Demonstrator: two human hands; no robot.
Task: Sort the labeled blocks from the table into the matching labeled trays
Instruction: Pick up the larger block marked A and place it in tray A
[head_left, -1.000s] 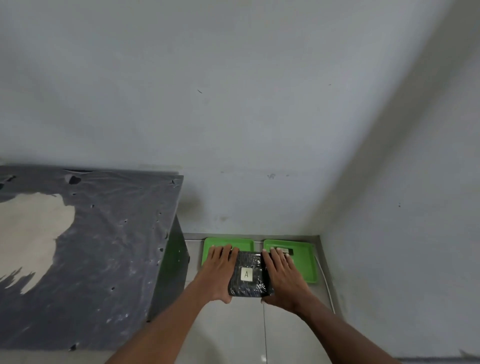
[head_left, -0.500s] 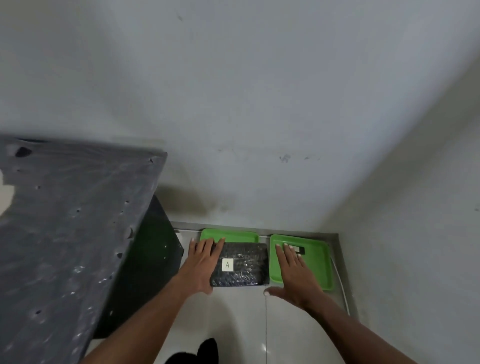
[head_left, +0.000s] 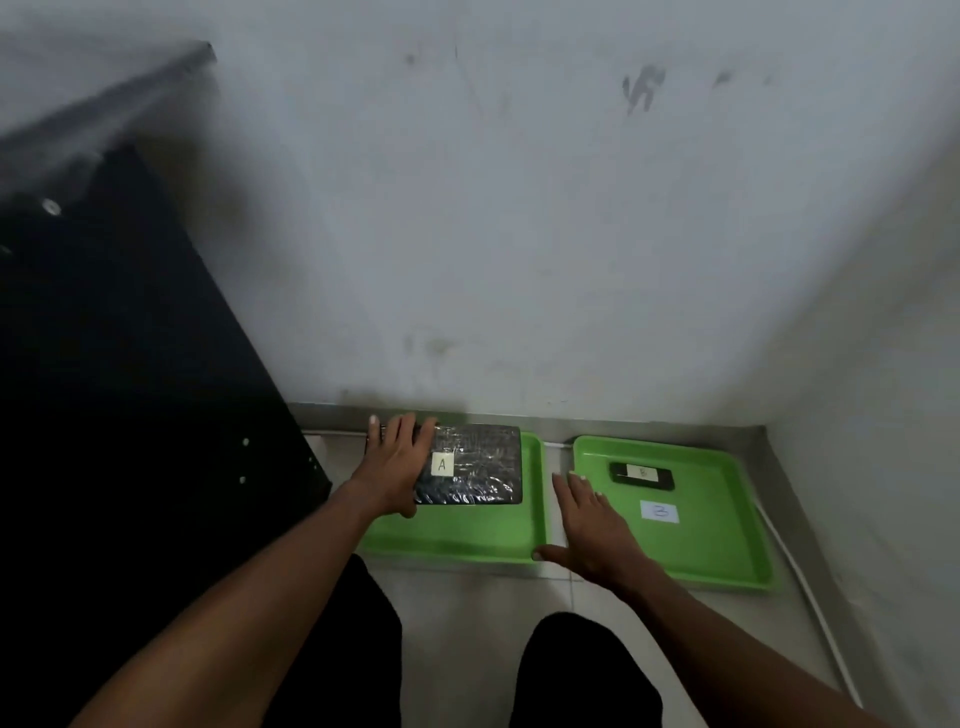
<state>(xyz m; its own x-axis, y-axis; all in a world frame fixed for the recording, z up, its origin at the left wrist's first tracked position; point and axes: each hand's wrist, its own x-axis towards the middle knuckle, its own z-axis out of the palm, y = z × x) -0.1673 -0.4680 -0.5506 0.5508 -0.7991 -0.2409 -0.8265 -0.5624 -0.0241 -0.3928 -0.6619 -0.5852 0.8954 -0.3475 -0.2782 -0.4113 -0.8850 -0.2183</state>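
A black plastic-wrapped block (head_left: 478, 470) with a white label "A" lies in the back part of the left green tray (head_left: 467, 535) on the floor. My left hand (head_left: 392, 465) rests flat on the block's left end, thumb under its front edge. My right hand (head_left: 587, 525) hovers with fingers spread over the gap between the trays, holding nothing. The right green tray (head_left: 727, 545) carries a white label "B" and a small black block (head_left: 642, 475) with a white label.
A black table (head_left: 130, 389) stands at the left, its side panel close to the left tray. Grey walls meet in a corner behind and right of the trays. A white cable (head_left: 810, 597) runs along the right wall. My dark-trousered knees (head_left: 576, 670) are below.
The block moved left and back into the left tray. My right hand let go of it and drew back to the gap between trays. The camera dropped closer to the floor.
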